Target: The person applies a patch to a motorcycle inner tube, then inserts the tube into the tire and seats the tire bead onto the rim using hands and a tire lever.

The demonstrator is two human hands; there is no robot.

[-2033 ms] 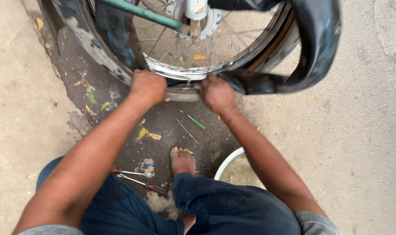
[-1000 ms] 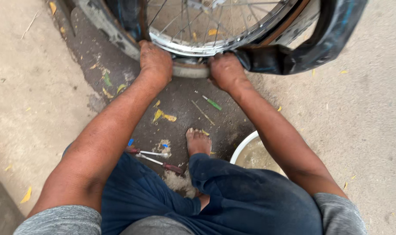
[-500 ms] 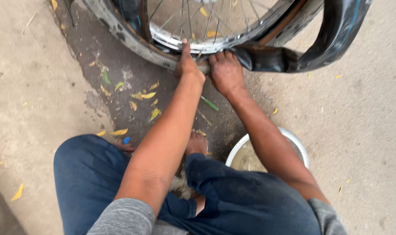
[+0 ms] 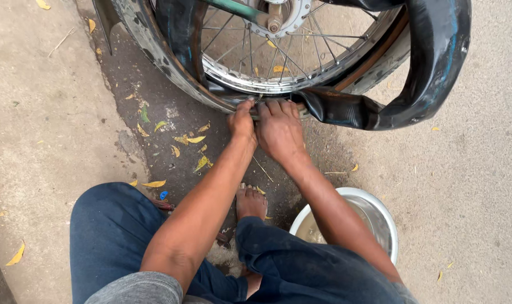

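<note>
A spoked wheel with a shiny metal rim (image 4: 278, 84) stands upright on the ground in front of me. Its worn tyre (image 4: 154, 53) hangs loose around the rim. A black inner tube (image 4: 436, 67) is pulled out and loops off to the right. My left hand (image 4: 242, 121) and my right hand (image 4: 278, 129) sit side by side at the bottom of the wheel. Both press their fingers on the tyre's edge where the tube leaves it. My bare foot (image 4: 250, 202) rests on the ground below them.
A metal bowl of murky water (image 4: 380, 217) stands at my right knee. Yellow leaves (image 4: 191, 139) lie scattered on the dark wet patch of concrete. A thin red-handled tool (image 4: 163, 205) pokes out by my left leg.
My left hand has slid right along the tyre until it lies beside my right hand. The view has tilted, showing more of the wheel hub.
</note>
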